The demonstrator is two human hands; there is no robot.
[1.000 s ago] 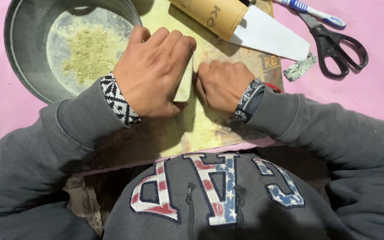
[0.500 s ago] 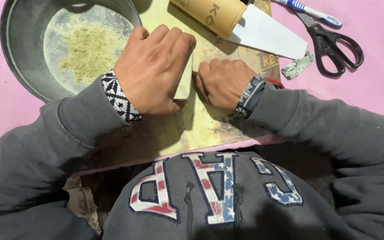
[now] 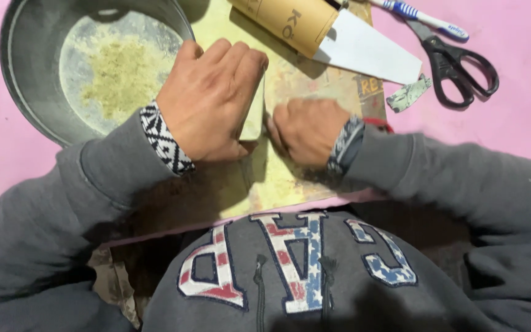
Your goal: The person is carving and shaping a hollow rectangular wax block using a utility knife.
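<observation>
On the pink surface (image 3: 523,141) lay one yellowish, stained board (image 3: 290,178), and both hands worked at its middle. One left hand (image 3: 213,101) lay palm down with its fingers (image 3: 241,64) pressed together and curled over the top edge of one small pale block (image 3: 254,117); the block stood on edge on the board, squeezed between the two hands. One right hand (image 3: 305,130) was closed into a loose fist, knuckles up, touching the block's right side; whether its fingers gripped anything underneath could not be told. Each wrist showed one patterned black-and-white cuff under a grey sleeve.

Count of other items: one dark round metal pan (image 3: 29,74) at upper left, just beside the left hand, holding a patch of pale yellow-green powder (image 3: 121,74); one brown cardboard tube (image 3: 290,21) lying on the board's far edge; one white sheet of paper (image 3: 370,52) touching the tube's right end; one pair of black-handled scissors (image 3: 462,64) on the pink surface to the right, well apart from the hands; one blue-and-white toothbrush (image 3: 422,15) just above the scissors; one small grey scrap (image 3: 408,95) between paper and scissors
</observation>
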